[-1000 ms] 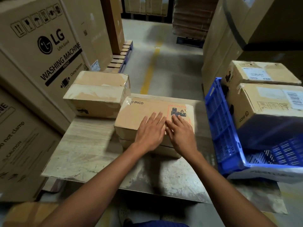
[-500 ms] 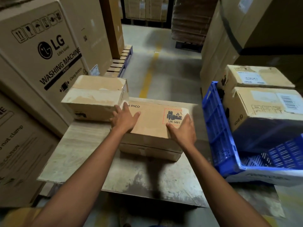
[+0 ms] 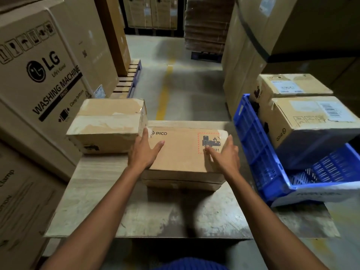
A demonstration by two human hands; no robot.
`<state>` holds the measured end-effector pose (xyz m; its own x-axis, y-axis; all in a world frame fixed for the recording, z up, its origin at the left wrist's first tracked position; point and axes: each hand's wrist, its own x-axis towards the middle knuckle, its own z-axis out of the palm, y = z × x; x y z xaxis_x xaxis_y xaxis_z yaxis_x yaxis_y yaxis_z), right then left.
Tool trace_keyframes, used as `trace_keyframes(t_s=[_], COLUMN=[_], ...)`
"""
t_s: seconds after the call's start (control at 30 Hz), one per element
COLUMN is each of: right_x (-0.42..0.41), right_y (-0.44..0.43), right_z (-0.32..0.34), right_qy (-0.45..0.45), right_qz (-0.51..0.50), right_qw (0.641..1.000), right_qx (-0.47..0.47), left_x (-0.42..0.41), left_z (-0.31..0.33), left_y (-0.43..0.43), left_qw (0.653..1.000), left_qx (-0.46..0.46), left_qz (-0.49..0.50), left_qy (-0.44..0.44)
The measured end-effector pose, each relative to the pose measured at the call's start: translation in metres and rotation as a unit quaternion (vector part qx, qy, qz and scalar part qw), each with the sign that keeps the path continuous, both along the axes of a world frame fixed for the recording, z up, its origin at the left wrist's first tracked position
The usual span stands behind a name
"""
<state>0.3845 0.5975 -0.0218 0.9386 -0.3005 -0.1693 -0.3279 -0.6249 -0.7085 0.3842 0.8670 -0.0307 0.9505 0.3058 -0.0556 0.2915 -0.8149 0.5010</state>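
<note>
My left hand lies flat on the cardboard box at its left edge; my right hand is at its right edge, thumb on the red label.

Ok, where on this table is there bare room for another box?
Free: the near strip of the table before the PICO box, and the left part before the taped box. Crowded at the back, where both boxes sit; blue crate borders the right.
</note>
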Motion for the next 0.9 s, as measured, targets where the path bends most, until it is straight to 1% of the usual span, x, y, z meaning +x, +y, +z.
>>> trace_keyframes(t_s=[0.07,0.1,0.17,0.23,0.3,0.37,0.4,0.47,0.6,0.67,0.77,0.8,0.83,0.87,0.9], right_x=[0.003,0.004,0.005,0.003,-0.001,-0.008,-0.014,-0.026,-0.052,-0.062,-0.071,-0.073,-0.073,-0.073,-0.073], right_y=[0.000,0.001,0.001,0.003,0.006,0.011,0.015,0.020,0.022,0.021,0.021,0.022,0.025,0.029,0.036], right_z=[0.007,0.011,0.016,0.019,0.018,0.011,0.005,-0.013,-0.047,-0.061,-0.068,-0.069,-0.070,-0.069,-0.068], right_qy=[0.010,0.004,-0.023,-0.051,-0.069,-0.064,-0.062,-0.055,-0.012,0.001,0.007,-0.002,-0.014,-0.032,-0.051], right_qz=[-0.020,-0.031,-0.052,-0.077,-0.106,-0.144,-0.163,-0.190,-0.232,-0.237,-0.224,-0.212,-0.189,-0.154,-0.106], right_qw=[1.000,0.999,0.998,0.994,0.986,0.977,0.973,0.970,0.963,0.963,0.969,0.975,0.982,0.984,0.981], right_qx=[0.016,0.020,0.027,0.063,0.109,0.141,0.149,0.144,0.134,0.126,0.100,0.061,-0.006,-0.087,-0.152], left_x=[-0.002,-0.003,-0.005,-0.007,-0.011,-0.017,-0.020,-0.028,-0.043,-0.053,-0.065,-0.068,-0.070,-0.071,-0.070], left_z=[0.001,0.003,0.006,0.005,0.004,0.000,-0.006,-0.022,-0.057,-0.067,-0.073,-0.074,-0.074,-0.074,-0.077], left_y=[0.000,0.000,0.001,0.002,0.002,0.000,0.001,0.007,0.010,0.004,-0.002,-0.002,-0.001,0.000,0.000], left_qw=[0.999,0.996,0.983,0.968,0.949,0.932,0.930,0.936,0.956,0.966,0.976,0.981,0.989,0.993,0.991], left_qx=[-0.020,-0.032,-0.072,-0.133,-0.224,-0.306,-0.320,-0.318,-0.276,-0.248,-0.208,-0.186,-0.142,-0.083,-0.021], left_qz=[-0.021,-0.029,-0.036,-0.032,-0.001,0.055,0.080,0.104,0.093,0.078,0.054,0.044,0.022,-0.019,-0.070], left_qy=[-0.044,-0.080,-0.162,-0.212,-0.221,-0.186,-0.160,-0.110,-0.032,-0.015,-0.012,-0.019,-0.042,-0.077,-0.115])
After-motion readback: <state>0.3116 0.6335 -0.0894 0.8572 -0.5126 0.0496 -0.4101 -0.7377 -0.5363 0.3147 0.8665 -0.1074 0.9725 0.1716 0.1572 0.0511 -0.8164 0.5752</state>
